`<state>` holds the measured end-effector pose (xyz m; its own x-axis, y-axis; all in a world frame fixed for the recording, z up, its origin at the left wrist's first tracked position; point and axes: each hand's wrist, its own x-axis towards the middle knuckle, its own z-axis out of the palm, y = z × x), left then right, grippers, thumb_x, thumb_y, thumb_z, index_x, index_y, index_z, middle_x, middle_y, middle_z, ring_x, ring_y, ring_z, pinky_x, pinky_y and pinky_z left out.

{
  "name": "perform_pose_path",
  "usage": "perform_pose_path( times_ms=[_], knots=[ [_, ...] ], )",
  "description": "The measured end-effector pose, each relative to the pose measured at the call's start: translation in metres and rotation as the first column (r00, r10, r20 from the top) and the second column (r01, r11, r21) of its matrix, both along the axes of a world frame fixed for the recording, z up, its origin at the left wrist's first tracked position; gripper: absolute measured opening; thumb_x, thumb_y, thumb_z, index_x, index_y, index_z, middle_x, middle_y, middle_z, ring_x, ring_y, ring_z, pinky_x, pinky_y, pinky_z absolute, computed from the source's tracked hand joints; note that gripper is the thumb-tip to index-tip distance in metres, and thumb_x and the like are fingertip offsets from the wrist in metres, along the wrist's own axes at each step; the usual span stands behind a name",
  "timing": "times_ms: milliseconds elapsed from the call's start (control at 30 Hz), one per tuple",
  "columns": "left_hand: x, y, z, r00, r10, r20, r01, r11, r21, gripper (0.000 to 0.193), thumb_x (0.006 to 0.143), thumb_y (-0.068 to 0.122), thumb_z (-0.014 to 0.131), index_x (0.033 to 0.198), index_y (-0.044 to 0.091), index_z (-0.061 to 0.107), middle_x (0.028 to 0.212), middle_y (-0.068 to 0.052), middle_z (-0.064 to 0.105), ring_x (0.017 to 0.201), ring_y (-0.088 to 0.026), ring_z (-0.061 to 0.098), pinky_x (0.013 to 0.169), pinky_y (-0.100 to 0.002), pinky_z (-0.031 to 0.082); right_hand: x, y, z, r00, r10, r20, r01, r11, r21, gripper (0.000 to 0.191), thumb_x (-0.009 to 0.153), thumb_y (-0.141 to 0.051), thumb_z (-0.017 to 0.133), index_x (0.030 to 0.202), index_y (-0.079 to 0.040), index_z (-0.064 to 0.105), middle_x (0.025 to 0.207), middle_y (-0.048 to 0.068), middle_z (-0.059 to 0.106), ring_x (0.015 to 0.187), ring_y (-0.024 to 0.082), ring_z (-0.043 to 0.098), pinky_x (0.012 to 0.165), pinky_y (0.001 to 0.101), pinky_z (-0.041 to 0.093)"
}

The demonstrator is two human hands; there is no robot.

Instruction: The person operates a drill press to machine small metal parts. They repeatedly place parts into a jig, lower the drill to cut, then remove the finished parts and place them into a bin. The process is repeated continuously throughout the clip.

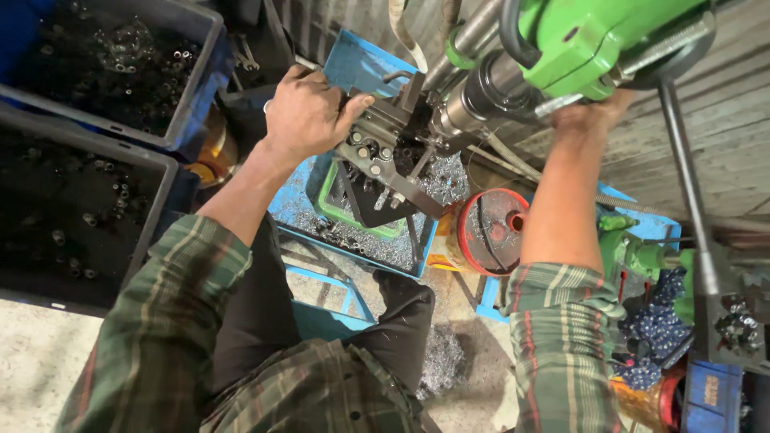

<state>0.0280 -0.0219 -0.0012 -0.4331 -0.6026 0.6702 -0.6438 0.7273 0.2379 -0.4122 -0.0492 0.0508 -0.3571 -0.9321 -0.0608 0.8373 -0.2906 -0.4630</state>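
A green drilling machine (593,36) fills the top right, its steel spindle (481,92) pointing down at a dark metal fixture (377,152) with bolts on it. My left hand (309,112) rests on the left side of that fixture, fingers curled, thumb toward the spindle. My right hand (593,112) reaches up behind the green machine body and is mostly hidden; what it grips cannot be seen. Both sleeves are green plaid, rolled to the elbow.
Two dark crates (164,136) of small metal parts stand at the left. A blue tray (301,212) full of metal shavings sits under the fixture. A red-rimmed container (465,240) is beside it, and a long lever rod (686,184) runs down the right.
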Motion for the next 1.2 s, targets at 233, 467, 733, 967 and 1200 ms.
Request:
perform_pose_path(
  times_ms=[233, 467, 733, 967, 1200],
  knots=[
    [0.004, -0.001, -0.002, 1.000, 0.002, -0.021, -0.002, 1.000, 0.004, 0.057, 0.107, 0.045, 0.070, 0.066, 0.005, 0.067, 0.061, -0.011, 0.058, 0.066, -0.030, 0.062, 0.077, -0.043, 0.049, 0.010, 0.016, -0.019, 0.958, 0.072, -0.277, -0.101, 0.991, -0.092, 0.061, 0.091, -0.053, 0.057, 0.129, -0.006, 0.064, 0.126, 0.014, 0.070, 0.122, 0.035, 0.067, 0.110, 0.0579, 0.059],
    [0.010, 0.023, 0.007, 0.999, 0.046, -0.003, -0.046, 0.997, 0.062, 0.053, 0.107, 0.045, 0.067, 0.074, 0.004, 0.068, 0.070, -0.013, 0.065, 0.083, -0.033, 0.066, 0.091, -0.049, 0.048, 0.070, 0.107, -0.105, 0.947, -0.069, -0.313, 0.195, 0.900, 0.390, 0.034, 0.094, -0.044, 0.072, 0.079, -0.016, 0.059, 0.070, 0.002, 0.055, 0.063, 0.023, 0.055, 0.057, 0.0421, 0.047],
    [0.018, 0.097, 0.012, 0.969, 0.238, -0.063, -0.215, 0.944, 0.252, 0.073, 0.103, 0.047, 0.063, 0.141, -0.013, 0.047, 0.147, -0.033, 0.052, 0.135, -0.050, 0.047, 0.106, -0.057, 0.036, 0.155, 0.152, -0.126, 0.833, 0.073, -0.548, 0.138, 0.933, 0.334, 0.035, 0.092, -0.022, 0.083, 0.117, -0.001, 0.073, 0.106, 0.006, 0.075, 0.092, 0.018, 0.071, 0.082, 0.0342, 0.059],
    [0.023, 0.201, 0.004, 0.967, 0.251, 0.028, -0.246, 0.907, 0.343, 0.057, 0.102, 0.036, 0.063, 0.141, -0.004, 0.053, 0.151, -0.026, 0.051, 0.143, -0.043, 0.045, 0.117, -0.059, 0.030, 0.165, 0.142, -0.109, 0.866, 0.160, -0.473, 0.002, 0.946, 0.324, 0.037, 0.086, -0.015, 0.082, 0.115, 0.001, 0.066, 0.096, 0.011, 0.073, 0.077, 0.028, 0.074, 0.067, 0.0416, 0.061],
    [0.008, 0.240, 0.000, 0.964, -0.055, -0.259, 0.135, 0.943, 0.304, 0.037, 0.093, 0.020, 0.075, 0.124, 0.005, 0.062, 0.131, -0.015, 0.063, 0.132, -0.037, 0.056, 0.113, -0.051, 0.044, 0.158, 0.172, -0.099, 0.834, 0.181, -0.522, 0.005, 0.942, 0.336, 0.025, 0.091, -0.009, 0.077, 0.112, 0.003, 0.070, 0.100, 0.013, 0.076, 0.079, 0.025, 0.073, 0.073, 0.0423, 0.064]
  ],
)
